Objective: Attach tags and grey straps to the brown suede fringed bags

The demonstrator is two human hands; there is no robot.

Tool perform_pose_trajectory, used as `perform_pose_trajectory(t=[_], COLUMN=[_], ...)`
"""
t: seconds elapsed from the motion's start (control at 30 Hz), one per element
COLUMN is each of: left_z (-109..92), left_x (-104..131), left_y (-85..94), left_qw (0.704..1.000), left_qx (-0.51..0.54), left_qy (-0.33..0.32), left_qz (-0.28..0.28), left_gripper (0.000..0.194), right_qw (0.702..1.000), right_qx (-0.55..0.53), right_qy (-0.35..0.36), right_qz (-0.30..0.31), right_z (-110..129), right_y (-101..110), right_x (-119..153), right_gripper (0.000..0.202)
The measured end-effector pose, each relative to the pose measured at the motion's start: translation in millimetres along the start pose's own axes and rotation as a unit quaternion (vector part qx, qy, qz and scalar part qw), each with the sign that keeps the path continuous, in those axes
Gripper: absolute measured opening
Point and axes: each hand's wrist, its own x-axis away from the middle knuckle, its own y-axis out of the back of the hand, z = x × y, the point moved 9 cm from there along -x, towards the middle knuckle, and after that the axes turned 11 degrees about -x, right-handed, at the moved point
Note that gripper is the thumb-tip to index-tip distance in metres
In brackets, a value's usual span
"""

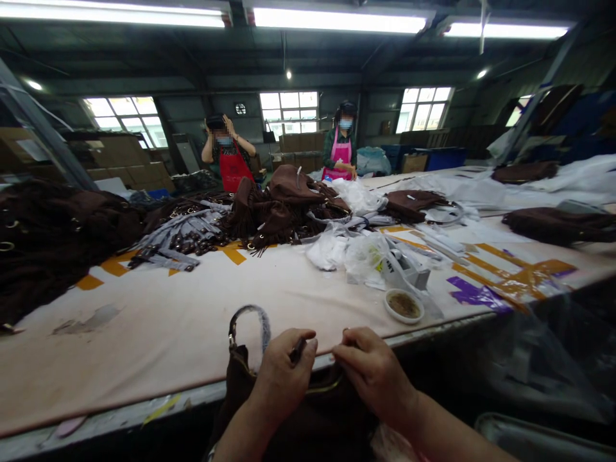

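Note:
A dark brown handbag (312, 427) is in front of me at the table's near edge, with a gold-coloured zip (327, 386) along its mouth. Its handle (250, 309), wrapped in a pale covering, loops up over the table edge. My left hand (282, 372) is closed at the bag's mouth; a small dark brown piece (297, 350) shows between its thumb and fingers. Opposite it, my right hand (375, 372) is closed in a pinch on the bag's upper edge. Its fingertips partly hide what they grip. Much of the bag's body lies in shadow.
Brown bags (289, 192) and wrapped straps (187, 234) are heaped across the table (192, 333). A round dish (404, 306), plastic wrapping (366, 256) and orange tape (510, 276) lie to the right. Two people in aprons (234, 168) are beyond the table.

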Motion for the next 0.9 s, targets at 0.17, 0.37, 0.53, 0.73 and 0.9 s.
perform_pose_trajectory(t=[0.17, 0.37, 0.53, 0.73, 0.9], left_z=[-11.6, -22.4, -29.3, -33.8, -40.8], left_x=[-10.7, -25.8, -22.2, -14.5, -8.4], left_y=[-8.5, -68.4, -93.0, -85.4, -81.5], left_qw=[1.0, 0.995, 0.986, 0.976, 0.981], left_qx=[-0.007, 0.01, 0.038, -0.173, -0.144], left_qy=[-0.005, -0.002, -0.023, -0.012, -0.038], left_qz=[-0.019, 0.1, 0.163, 0.135, 0.12], left_gripper=[0.025, 0.022, 0.025, 0.03, 0.021], right_qw=[0.995, 0.994, 0.97, 0.929, 0.869], right_qx=[0.066, -0.08, -0.169, -0.217, -0.289], right_qy=[0.037, -0.058, -0.162, -0.3, -0.401], right_qz=[0.071, 0.042, -0.069, -0.011, -0.025], right_z=[11.0, -17.4, -47.5, -49.1, -66.9], right_y=[-18.6, -2.4, 25.5, 16.7, 2.5], right_x=[21.8, 22.6, 18.1, 10.2, 24.0], right_gripper=[0.019, 0.02, 0.028, 0.041, 0.04])
